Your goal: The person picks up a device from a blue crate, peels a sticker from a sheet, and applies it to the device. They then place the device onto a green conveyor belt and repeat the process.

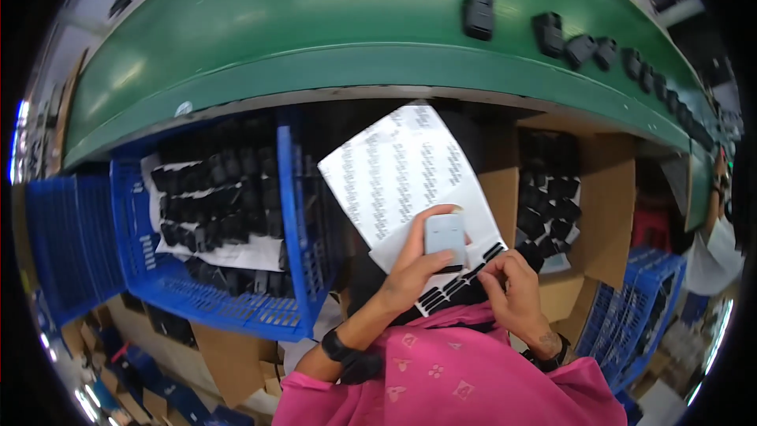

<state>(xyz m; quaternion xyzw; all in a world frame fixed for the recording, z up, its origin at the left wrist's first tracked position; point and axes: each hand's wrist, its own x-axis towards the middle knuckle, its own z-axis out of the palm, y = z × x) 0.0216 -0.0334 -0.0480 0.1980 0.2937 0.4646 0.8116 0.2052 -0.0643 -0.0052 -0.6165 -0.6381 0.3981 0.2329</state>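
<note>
My left hand (404,274) is wrapped round a small light-grey plastic casing (445,237) with rounded corners, its thumb across the lower part. Under that hand lies a white printed sheet (394,170), fanned out away from me. Along the near edge, a white strip with black rectangular stickers (449,288) runs slantwise. My right hand (516,290) pinches at the strip's right part, thumb and forefinger together; whether a sticker has lifted there is too small to tell. Both hands are above my lap, over pink clothing.
A green worktable (315,24) crosses the far side, with several black plastic casings (478,16) in a row on its right. A blue crate (229,300) of black parts stands left; a cardboard box (607,205) of similar parts stands right. Another person's arm (716,197) shows far right.
</note>
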